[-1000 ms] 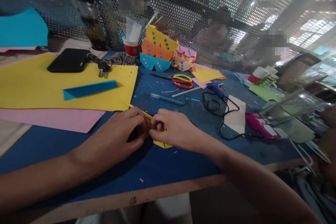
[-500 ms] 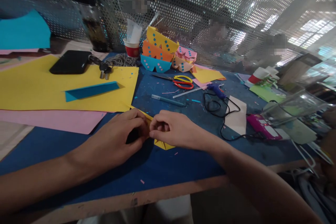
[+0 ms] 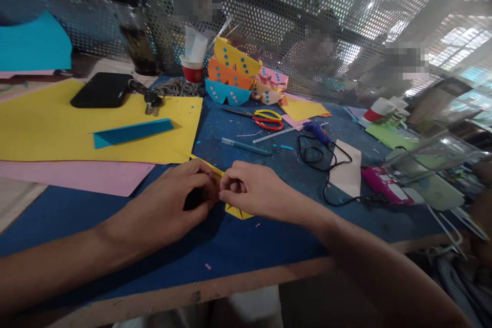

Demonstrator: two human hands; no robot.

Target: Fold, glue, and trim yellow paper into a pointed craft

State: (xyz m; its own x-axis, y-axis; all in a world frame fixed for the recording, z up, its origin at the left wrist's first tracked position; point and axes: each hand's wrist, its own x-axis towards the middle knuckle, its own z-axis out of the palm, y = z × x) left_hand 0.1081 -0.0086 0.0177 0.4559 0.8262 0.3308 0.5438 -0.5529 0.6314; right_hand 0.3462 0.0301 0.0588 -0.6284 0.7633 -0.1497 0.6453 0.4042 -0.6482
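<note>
A folded yellow paper piece [image 3: 240, 212] lies on the blue table, mostly covered by my hands. My left hand [image 3: 189, 189] is closed at its left part, thumb and fingers pinched together. My right hand [image 3: 253, 188] has its fingers curled in on the same piece, its fingertips touching those of my left hand. A narrow yellow strip [image 3: 207, 164] shows behind the fingers. Left of them, a folded blue strip [image 3: 134, 132] rests on a large yellow sheet [image 3: 46, 128].
Scissors [image 3: 268, 119], a capped pen [image 3: 246, 147] and a blue glue gun [image 3: 318, 132] with a looping black cord lie beyond my hands. Folded paper pieces [image 3: 230, 77] stand by the mesh. A phone [image 3: 102, 90], keys and a paper cup [image 3: 192, 69] are at the back.
</note>
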